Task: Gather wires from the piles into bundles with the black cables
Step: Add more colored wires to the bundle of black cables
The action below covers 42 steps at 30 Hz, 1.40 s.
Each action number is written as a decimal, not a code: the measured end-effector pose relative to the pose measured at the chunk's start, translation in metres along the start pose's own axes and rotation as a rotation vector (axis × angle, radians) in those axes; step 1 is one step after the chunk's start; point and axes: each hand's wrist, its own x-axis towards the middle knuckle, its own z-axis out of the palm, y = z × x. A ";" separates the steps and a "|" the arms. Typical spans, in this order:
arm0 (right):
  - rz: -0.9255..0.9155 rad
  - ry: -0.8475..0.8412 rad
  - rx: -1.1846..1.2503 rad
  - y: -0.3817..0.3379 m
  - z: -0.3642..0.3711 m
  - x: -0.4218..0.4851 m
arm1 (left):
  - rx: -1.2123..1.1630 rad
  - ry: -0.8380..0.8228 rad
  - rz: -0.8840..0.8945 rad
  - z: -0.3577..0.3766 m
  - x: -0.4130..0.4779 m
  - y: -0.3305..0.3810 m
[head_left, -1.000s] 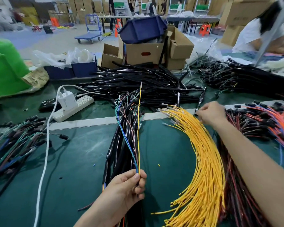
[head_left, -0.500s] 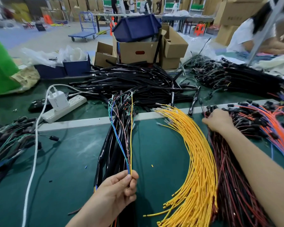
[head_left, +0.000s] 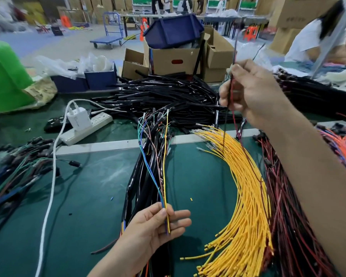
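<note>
Our right hand (head_left: 252, 92) pinches dark wires (head_left: 230, 86) above yellow pile (head_left: 248, 196); left hand (head_left: 154, 226) pinches coloured wires (head_left: 163, 170) left of it; we judge: draw clear slowly, align ends

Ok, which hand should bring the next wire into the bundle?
Right. The right hand pinches a dark red wire raised over the yellow pile, while the left hand is busy gripping the bundle of yellow and blue wires.
</note>
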 end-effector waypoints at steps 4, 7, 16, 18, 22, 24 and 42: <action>-0.212 0.072 -0.339 0.003 0.002 0.010 | -0.007 -0.012 0.009 0.000 -0.002 0.000; -0.189 0.144 -0.403 -0.008 -0.011 0.020 | 0.006 -0.005 0.003 0.001 -0.002 0.000; 0.219 -0.246 0.001 0.010 0.015 0.005 | 0.059 0.008 -0.025 0.004 -0.002 0.001; 0.289 -0.271 0.043 0.035 0.033 0.002 | 0.061 0.013 -0.026 0.004 -0.002 0.001; 0.414 -0.274 0.058 0.077 0.060 0.003 | 0.015 0.039 0.000 0.006 -0.002 -0.001; 0.435 -0.267 0.029 0.089 0.066 0.006 | 0.010 0.039 0.011 0.005 -0.002 -0.002; 0.313 -0.164 -0.023 0.116 0.071 0.031 | -0.079 -0.006 0.017 -0.003 0.000 -0.003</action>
